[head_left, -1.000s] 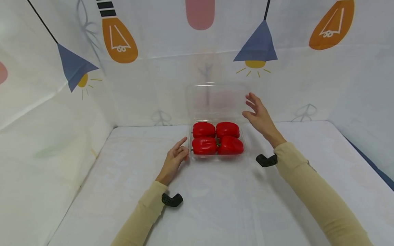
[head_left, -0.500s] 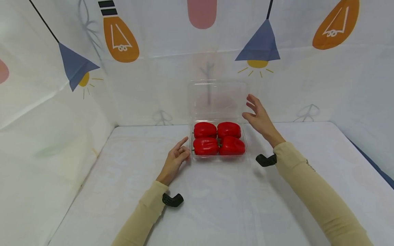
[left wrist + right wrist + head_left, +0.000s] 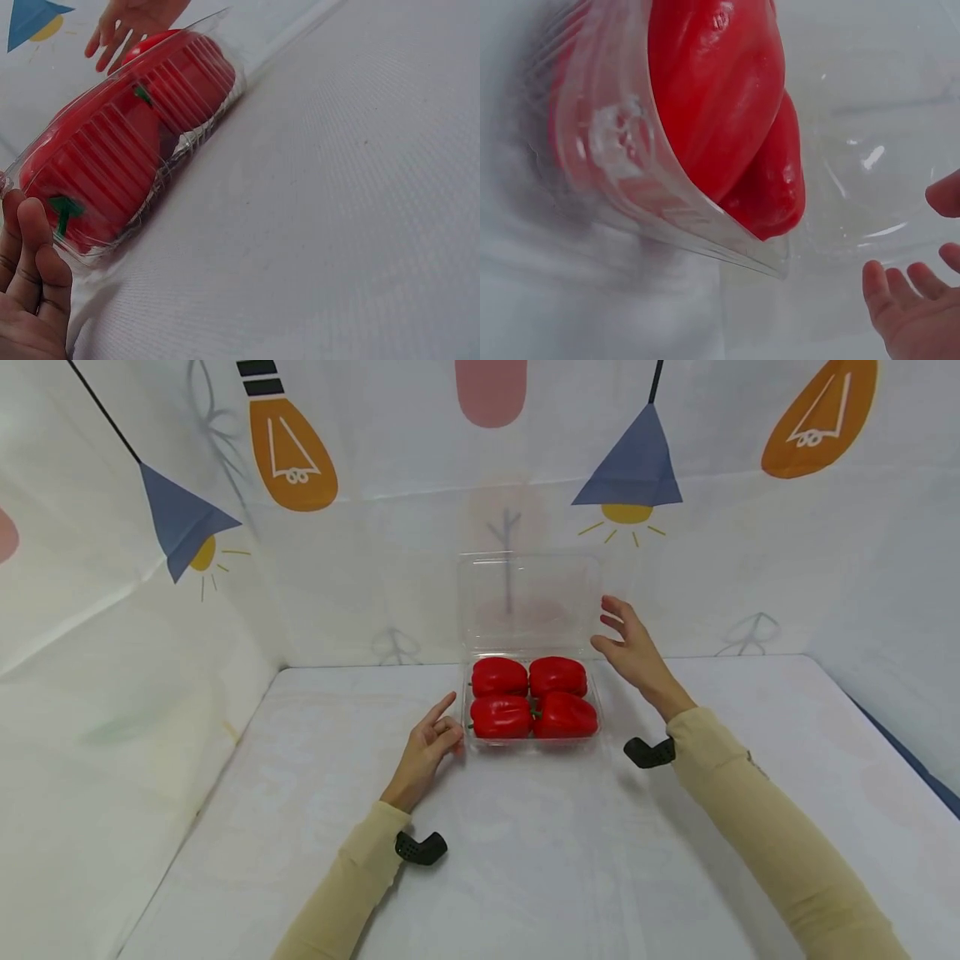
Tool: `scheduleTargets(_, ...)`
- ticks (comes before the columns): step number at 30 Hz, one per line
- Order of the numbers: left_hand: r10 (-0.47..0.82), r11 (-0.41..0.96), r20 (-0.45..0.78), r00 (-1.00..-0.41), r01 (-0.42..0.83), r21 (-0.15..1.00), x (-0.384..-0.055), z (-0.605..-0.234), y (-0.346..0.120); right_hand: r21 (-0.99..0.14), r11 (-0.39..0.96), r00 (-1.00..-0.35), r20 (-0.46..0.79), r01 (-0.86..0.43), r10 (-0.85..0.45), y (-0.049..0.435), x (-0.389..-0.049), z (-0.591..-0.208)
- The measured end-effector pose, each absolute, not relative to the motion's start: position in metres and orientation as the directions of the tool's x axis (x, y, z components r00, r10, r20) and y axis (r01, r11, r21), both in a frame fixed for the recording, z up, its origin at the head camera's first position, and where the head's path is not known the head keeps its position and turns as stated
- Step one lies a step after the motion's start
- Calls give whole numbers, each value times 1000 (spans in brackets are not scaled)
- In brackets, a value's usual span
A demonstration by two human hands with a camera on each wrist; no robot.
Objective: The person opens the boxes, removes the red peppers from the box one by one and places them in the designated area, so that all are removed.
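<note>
Red bell peppers (image 3: 500, 717) in clear clamshell box (image 3: 532, 742), with lid (image 3: 528, 602) raised.
Head: at table's (image 3: 525, 860) far edge, between left hand (image 3: 422, 760) and right hand (image 3: 636, 652). Left wrist: loosely bent fingers (image 3: 34, 229) at box corner, gripping nothing. Right wrist: thumb and fingers wide apart near lid, holding nothing.

No writing seems legible, the wrist views being blurry.

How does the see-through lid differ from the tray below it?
The lid stands raised at the back, while the tray lies flat on the white tabletop. The tray holds four red bell peppers; the lid holds none. Both look like clear plastic, and they meet along the tray's back edge.
</note>
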State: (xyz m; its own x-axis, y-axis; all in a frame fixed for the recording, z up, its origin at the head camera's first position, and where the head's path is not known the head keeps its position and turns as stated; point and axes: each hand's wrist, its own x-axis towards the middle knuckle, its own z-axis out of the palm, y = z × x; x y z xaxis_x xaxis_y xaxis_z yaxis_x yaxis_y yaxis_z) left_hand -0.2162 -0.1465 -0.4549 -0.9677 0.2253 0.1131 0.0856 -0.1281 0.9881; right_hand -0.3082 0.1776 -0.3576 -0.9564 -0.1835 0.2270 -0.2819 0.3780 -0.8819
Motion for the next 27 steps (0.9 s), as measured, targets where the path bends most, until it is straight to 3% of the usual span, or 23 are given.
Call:
scheduleTargets(11,224,-104,118,-967,96,990,-217,-454,-148,-850,469,-969,179,-239,-170,179,-297,-369)
scheduleTargets(27,232,-101,117,-966,95,990,-217,-455,-147,-856,460,-957,124,-237,-263,184,-285,-382)
